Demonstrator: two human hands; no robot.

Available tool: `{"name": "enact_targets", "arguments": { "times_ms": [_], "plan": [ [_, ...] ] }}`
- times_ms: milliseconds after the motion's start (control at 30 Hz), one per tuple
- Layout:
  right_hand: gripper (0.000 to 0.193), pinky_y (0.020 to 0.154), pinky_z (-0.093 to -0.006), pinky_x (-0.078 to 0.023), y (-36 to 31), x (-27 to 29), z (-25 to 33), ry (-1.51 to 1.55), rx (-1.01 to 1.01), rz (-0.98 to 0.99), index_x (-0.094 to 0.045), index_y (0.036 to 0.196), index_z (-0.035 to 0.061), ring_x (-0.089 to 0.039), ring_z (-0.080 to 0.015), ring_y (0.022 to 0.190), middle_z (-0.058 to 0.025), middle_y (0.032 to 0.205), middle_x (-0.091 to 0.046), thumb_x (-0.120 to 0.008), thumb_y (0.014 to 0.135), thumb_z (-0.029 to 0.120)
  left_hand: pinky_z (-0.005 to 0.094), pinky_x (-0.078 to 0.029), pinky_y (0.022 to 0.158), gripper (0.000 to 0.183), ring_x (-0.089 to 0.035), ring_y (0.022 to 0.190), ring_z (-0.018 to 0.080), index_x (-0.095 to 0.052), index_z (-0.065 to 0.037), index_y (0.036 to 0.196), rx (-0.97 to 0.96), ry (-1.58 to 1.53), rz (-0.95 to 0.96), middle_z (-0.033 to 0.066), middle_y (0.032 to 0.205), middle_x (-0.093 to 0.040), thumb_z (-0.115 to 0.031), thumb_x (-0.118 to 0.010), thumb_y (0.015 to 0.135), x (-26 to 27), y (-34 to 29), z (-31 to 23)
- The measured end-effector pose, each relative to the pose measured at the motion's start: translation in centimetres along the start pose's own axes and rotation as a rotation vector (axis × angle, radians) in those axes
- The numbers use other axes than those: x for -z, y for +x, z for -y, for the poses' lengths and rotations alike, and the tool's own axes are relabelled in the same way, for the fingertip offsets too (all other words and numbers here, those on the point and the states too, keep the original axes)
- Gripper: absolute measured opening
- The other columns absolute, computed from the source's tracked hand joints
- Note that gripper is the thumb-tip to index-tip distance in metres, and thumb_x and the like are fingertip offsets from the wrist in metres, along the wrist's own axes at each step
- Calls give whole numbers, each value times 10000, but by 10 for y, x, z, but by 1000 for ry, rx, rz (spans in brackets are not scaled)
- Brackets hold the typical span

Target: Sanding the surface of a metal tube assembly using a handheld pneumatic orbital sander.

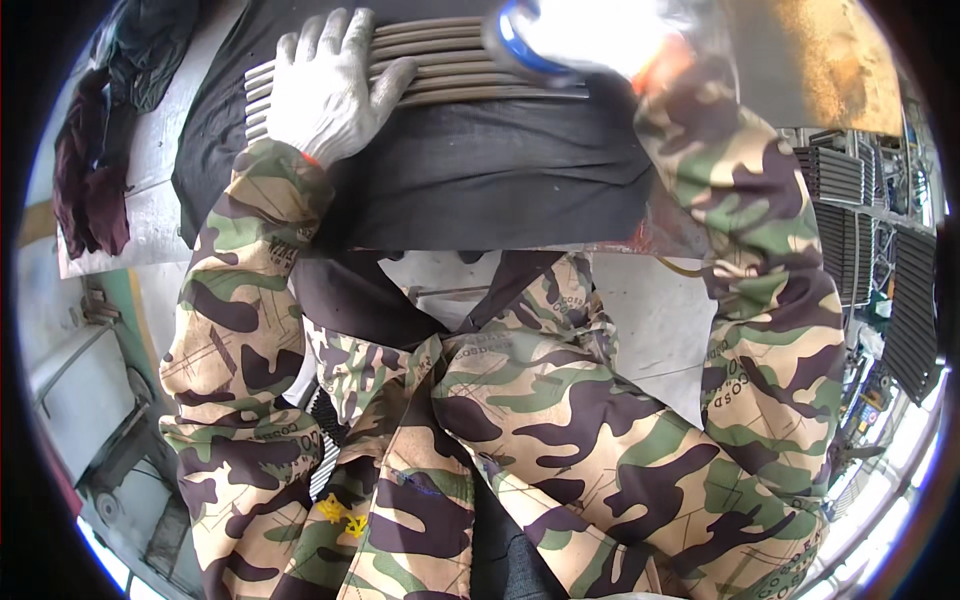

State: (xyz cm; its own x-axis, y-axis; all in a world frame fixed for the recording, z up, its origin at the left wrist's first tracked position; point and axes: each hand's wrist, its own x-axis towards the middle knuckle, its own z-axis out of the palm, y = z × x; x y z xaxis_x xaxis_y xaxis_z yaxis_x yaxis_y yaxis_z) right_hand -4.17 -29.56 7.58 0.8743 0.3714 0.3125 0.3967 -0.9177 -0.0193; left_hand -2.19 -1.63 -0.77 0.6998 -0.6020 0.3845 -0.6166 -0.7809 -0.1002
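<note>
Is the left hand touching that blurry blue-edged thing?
Apart. The head view shows uncovered grey rods between the left hand and the blue-edged thing.

Maroon garment (92, 210) crumpled on pale tabletop (152, 205) at far left, dark green garment (150, 50) bunched just beyond it. Brown-stained panel (845, 60) at upper right. Dark slatted panels (915, 310) along right side. Grey floor (660, 330) below.
</note>
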Motion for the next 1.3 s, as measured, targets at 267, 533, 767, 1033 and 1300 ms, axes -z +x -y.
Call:
{"name": "enact_targets", "arguments": {
  "times_ms": [267,533,767,1033,1300],
  "plan": [
    [195,676,-535,-545,-10,3,6,-6,85,-79,-675,909,43,-688,-448,752,-248,814,-663,-624,887,230,524,-428,1000,570,-595,1183,403,-615,52,1225,-81,-49,-181,234,1252,-649,-437,-685,940,-3,-1,3],
    [250,762,-526,-561,-10,16,17,3,-3,73,-674,978,34,-691,-459,839,-250,862,-664,-622,917,271,538,-333,1166,640,-493,1380,451,-544,50,1421,15,-52,-5,286,1464,-551,-454,-567,1027,1,4,1],
    [248,704,-521,-555,-12,20,31,-50,66,72,-671,953,36,-683,-447,784,-255,844,-645,-645,916,280,531,-335,1166,635,-500,1381,436,-553,33,1438,25,-22,-20,277,1455,-570,-448,-565,1023,4,-4,-6],
    [237,704,-526,-551,-9,15,15,-86,15,85,-669,986,66,-669,-433,801,-231,876,-640,-669,914,292,527,-342,1162,636,-527,1364,414,-567,27,1434,32,14,-86,254,1445,-591,-456,-572,1021,-1,-6,-10],
    [241,684,-522,-534,-6,21,1,-54,-21,133,-656,910,46,-670,-452,782,-250,848,-646,-684,899,284,533,-346,1164,661,-530,1362,406,-563,29,1442,41,28,-76,251,1451,-590,-471,-576,1011,1,-4,-10]
  ]
}}
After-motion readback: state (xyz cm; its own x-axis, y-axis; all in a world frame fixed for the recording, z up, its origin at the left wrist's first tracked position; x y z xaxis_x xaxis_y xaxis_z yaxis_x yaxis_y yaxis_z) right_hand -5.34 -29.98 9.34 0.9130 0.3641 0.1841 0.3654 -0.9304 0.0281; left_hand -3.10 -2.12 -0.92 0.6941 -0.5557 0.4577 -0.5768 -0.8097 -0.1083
